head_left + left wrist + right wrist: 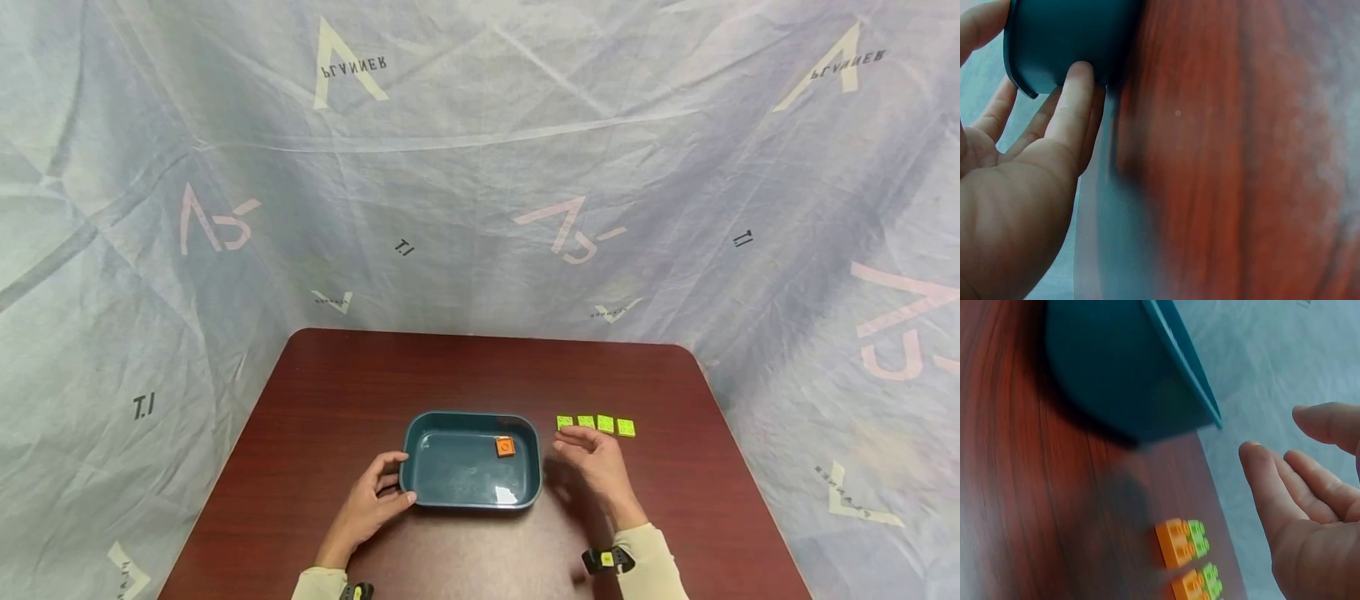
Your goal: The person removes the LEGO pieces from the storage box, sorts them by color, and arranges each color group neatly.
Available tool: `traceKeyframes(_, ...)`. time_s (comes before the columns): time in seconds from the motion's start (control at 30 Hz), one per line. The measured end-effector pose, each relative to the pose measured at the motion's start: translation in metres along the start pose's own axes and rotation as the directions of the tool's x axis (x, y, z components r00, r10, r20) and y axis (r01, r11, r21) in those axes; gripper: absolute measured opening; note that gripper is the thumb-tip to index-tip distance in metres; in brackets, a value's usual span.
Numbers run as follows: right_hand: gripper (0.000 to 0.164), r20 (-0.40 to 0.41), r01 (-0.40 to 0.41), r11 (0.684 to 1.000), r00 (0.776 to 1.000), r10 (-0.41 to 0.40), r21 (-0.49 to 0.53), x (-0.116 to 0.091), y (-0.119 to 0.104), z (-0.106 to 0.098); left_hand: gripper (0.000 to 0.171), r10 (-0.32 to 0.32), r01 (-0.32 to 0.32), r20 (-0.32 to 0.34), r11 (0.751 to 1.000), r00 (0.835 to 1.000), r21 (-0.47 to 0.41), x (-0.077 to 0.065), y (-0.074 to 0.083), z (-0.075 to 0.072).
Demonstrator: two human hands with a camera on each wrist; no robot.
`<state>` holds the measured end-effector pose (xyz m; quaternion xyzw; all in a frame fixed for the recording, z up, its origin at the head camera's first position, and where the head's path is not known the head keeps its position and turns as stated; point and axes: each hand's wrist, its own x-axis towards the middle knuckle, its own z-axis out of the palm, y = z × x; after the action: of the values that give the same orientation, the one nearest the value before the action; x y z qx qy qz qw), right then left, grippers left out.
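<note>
My left hand (367,500) holds the left end of a teal rectangular tray (471,507). In the left wrist view its fingers (1072,103) lie against the tray's end wall, the thumb at the rim. One orange toy brick (505,447) lies inside the tray, toward its right end. Off the tray's right side hovers my right hand (596,467), thumb and fingertips apart with nothing between them. Just beyond those fingertips stands a row of several green-topped toy bricks (605,423). The right wrist view shows orange bricks (1174,544) beneath the green ones.
The dark red wooden table (337,375) has rounded far corners. Grey printed sheeting (465,208) hangs close behind the table and along both sides. A band with a small device (606,559) sits on the right wrist.
</note>
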<state>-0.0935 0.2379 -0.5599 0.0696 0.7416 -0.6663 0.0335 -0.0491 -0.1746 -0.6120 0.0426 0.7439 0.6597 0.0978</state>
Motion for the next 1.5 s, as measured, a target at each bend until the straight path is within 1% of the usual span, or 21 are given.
traceKeyframes(0.07, 0.042, 0.004, -0.007, 1.000, 1.000, 0.007, 0.030, -0.001, 0.001, 0.007, 0.068, 0.003, -0.003, 0.001, 1.000, 1.000, 0.000, 0.000, -0.001, 0.000)
traceKeyframes(0.17, 0.044, 0.024, -0.015, 0.999, 1.000, 0.014, 0.049, -0.003, 0.002, 0.019, 0.068, 0.001, -0.001, 0.001, 1.000, 1.000, 0.003, 0.001, -0.002, 0.000)
traceKeyframes(0.33, 0.048, 0.017, 0.002, 1.000, 1.000, -0.003, 0.028, -0.008, -0.001, 0.037, 0.067, -0.002, 0.002, -0.005, 1.000, 1.000, 0.012, 0.001, -0.003, 0.000)
traceKeyframes(0.43, 0.046, 0.011, 0.001, 1.000, 1.000, -0.001, 0.017, -0.012, -0.005, 0.049, 0.066, -0.005, 0.005, -0.008, 1.000, 1.000, 0.009, 0.001, -0.003, 0.000)
traceKeyframes(0.57, 0.049, 0.035, -0.006, 1.000, 0.999, 0.006, 0.015, -0.017, -0.008, 0.064, 0.067, -0.013, 0.013, -0.010, 1.000, 1.000, 0.003, 0.001, -0.003, 0.000)
traceKeyframes(0.73, 0.058, 0.065, -0.013, 0.999, 0.998, 0.011, 0.034, -0.019, -0.010, 0.079, 0.067, -0.013, 0.013, -0.003, 1.000, 1.000, 0.011, 0.001, -0.003, -0.001)
traceKeyframes(0.83, 0.060, 0.074, -0.019, 0.999, 0.997, 0.016, 0.033, -0.019, -0.009, 0.088, 0.067, -0.011, 0.011, 0.003, 1.000, 1.000, 0.007, 0.001, -0.003, -0.001)
traceKeyframes(0.97, 0.058, 0.064, -0.046, 0.997, 0.997, 0.043, 0.060, -0.016, -0.008, 0.099, 0.069, -0.008, 0.008, 0.013, 1.000, 1.000, -0.013, 0.001, -0.001, -0.001)
traceKeyframes(1.07, 0.054, 0.034, -0.064, 0.995, 0.998, 0.062, 0.072, -0.013, -0.008, 0.107, 0.070, -0.009, 0.010, 0.017, 1.000, 1.000, -0.025, 0.001, -0.001, -0.001)
traceKeyframes(1.17, 0.048, -0.003, -0.059, 0.998, 0.998, 0.059, 0.026, -0.011, -0.008, 0.113, 0.070, -0.013, 0.014, 0.016, 1.000, 1.000, -0.028, 0.000, 0.000, -0.001)
traceKeyframes(1.23, 0.045, -0.032, -0.059, 0.998, 0.998, 0.058, -0.027, -0.011, -0.008, 0.116, 0.070, -0.016, 0.016, 0.014, 0.999, 1.000, -0.028, 0.000, 0.000, -0.001)
traceKeyframes(1.33, 0.045, -0.059, -0.042, 0.993, 0.998, 0.035, -0.114, -0.010, -0.007, 0.121, 0.069, -0.017, 0.017, 0.008, 1.000, 1.000, -0.025, 0.000, -0.001, -0.001)
traceKeyframes(1.4, 0.046, -0.075, -0.043, 0.988, 0.997, 0.033, -0.145, -0.010, -0.007, 0.123, 0.069, -0.013, 0.014, 0.007, 1.000, 1.000, -0.025, 0.000, -0.001, 0.000)
traceKeyframes(1.5, 0.046, -0.095, -0.049, 0.985, 0.995, 0.034, -0.164, -0.008, -0.005, 0.126, 0.070, -0.005, 0.006, 0.015, 1.000, 1.000, -0.024, 0.000, 0.000, 0.001)
